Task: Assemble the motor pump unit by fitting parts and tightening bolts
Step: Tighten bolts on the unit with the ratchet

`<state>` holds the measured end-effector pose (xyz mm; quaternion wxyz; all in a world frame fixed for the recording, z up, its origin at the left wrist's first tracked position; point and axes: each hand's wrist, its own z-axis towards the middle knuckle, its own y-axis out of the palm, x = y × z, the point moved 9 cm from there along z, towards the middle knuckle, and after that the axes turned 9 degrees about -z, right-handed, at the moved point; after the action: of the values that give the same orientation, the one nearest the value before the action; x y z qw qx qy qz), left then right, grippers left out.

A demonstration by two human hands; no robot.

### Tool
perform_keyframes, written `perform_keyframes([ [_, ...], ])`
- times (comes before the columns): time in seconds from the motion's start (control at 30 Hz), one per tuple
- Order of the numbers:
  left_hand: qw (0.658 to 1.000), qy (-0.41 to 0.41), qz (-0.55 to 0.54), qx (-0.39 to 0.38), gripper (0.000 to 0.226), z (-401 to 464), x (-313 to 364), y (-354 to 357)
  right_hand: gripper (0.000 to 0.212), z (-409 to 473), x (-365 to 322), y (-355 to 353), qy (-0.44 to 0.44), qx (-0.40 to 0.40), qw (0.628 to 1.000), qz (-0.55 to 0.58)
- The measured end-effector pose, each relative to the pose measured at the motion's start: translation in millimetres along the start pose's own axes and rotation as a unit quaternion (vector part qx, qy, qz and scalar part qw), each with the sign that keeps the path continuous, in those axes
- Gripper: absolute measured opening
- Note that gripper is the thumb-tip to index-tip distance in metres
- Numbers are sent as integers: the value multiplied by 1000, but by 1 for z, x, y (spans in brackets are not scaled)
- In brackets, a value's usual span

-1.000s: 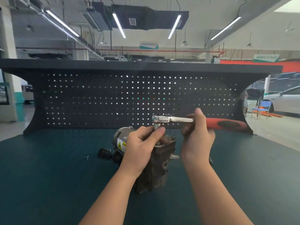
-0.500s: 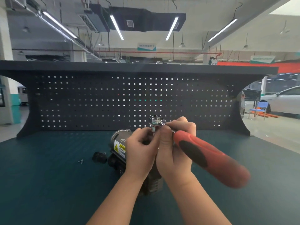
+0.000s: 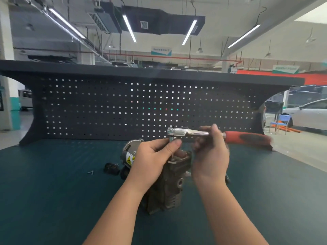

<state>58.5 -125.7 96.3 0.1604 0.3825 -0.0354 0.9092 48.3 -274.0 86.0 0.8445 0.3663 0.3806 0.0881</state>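
The motor pump unit point(image 3: 169, 184) stands on the green bench mat, its dark cast body toward me and its silver motor point(image 3: 130, 152) with a yellow warning label behind. A ratchet wrench point(image 3: 247, 137) with a red and black handle lies level above the unit, its chrome head point(image 3: 177, 132) seated on a socket over the top. My left hand point(image 3: 152, 161) grips the top of the unit, thumb and fingers pinched around the socket stem under the head. My right hand point(image 3: 210, 154) is curled round the chrome shank, blurred by motion.
A small black part point(image 3: 111, 168) and a loose screw point(image 3: 90, 172) lie on the mat left of the unit. A dark pegboard point(image 3: 123, 110) closes off the back of the bench. A parked car point(image 3: 311, 114) and a blue chair point(image 3: 283, 121) are beyond, at right.
The wrench handle has swung from pointing toward me at the lower right back out to the right, level. My left hand has kept its hold at the socket.
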Motion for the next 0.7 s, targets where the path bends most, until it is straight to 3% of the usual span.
perform_keyframes([
  [0.07, 1000, -3, 4, -3, 24, -2, 2, -1, 25, 1, 11, 4, 80, -11, 997, 17],
  [0.1, 1000, -2, -7, -5, 23, -4, 4, -1, 26, 0, 4, 5, 45, -10, 999, 7],
  [0.17, 1000, -13, -26, -2, 22, -4, 3, -2, 28, -12, -33, 10, -139, -25, 985, -102],
  [0.2, 999, -19, -33, -2, 19, -3, 2, -1, 27, -26, -51, 19, -249, -47, 950, -183],
  [0.27, 999, -28, -28, -7, 9, -4, 2, 0, 25, -53, -61, 46, -386, -126, 849, -338],
  [0.33, 999, -44, 5, -16, 29, -4, -2, -2, 23, -74, -58, 61, -480, -160, 766, -396],
  [0.4, 999, -38, 13, -23, 39, -6, 1, 0, 25, -89, -60, 62, -532, -139, 742, -384],
  [0.43, 999, -33, 0, -30, 31, -6, 2, 2, 26, -87, -60, 59, -524, -133, 761, -358],
  [0.5, 998, -43, -36, -28, 19, -6, 4, 2, 23, -64, -62, 40, -442, -101, 850, -267],
  [0.6, 998, -47, -31, -12, 25, -5, 4, 0, 28, -11, -31, 2, -166, 1, 975, -148],
  [0.67, 999, -40, -5, -7, 25, -6, 4, 0, 32, 1, 6, 1, 12, -24, 998, -65],
  [0.7, 999, -36, -2, -2, 25, -6, 4, -1, 31, 0, 11, 1, 25, -30, 998, -53],
])
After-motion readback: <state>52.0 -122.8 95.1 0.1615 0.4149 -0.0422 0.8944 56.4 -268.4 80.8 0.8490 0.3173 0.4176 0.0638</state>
